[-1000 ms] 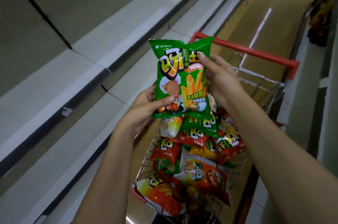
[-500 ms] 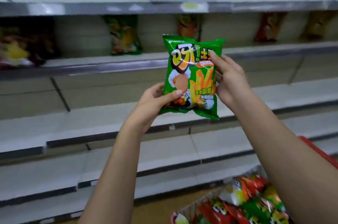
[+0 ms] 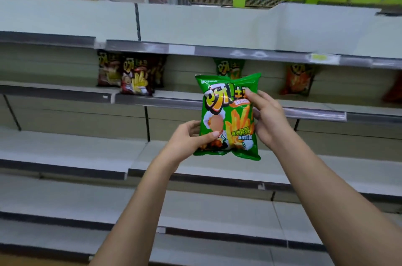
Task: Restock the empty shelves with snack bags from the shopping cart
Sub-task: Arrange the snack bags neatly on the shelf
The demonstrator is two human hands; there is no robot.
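Two bare forearms are seen, uncovered from the lower edge of the view up to the wrists; no sleeve, cuff, glove, watch, bracelet or ring is worn on any part that is shown. The left hand (image 3: 188, 138) and the right hand (image 3: 269, 119) are ungloved, with short, plain fingernails. Clothing above the forearms is not shown.

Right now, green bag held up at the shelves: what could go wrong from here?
1. The green snack bag is pinched only at its edges by the left hand and right hand, in mid-air; it may slip.
2. A green bag on the shelf stands directly behind; pushing in could topple it.
3. The dark bags and orange bag sit nearby; a flavour mix-up is possible.
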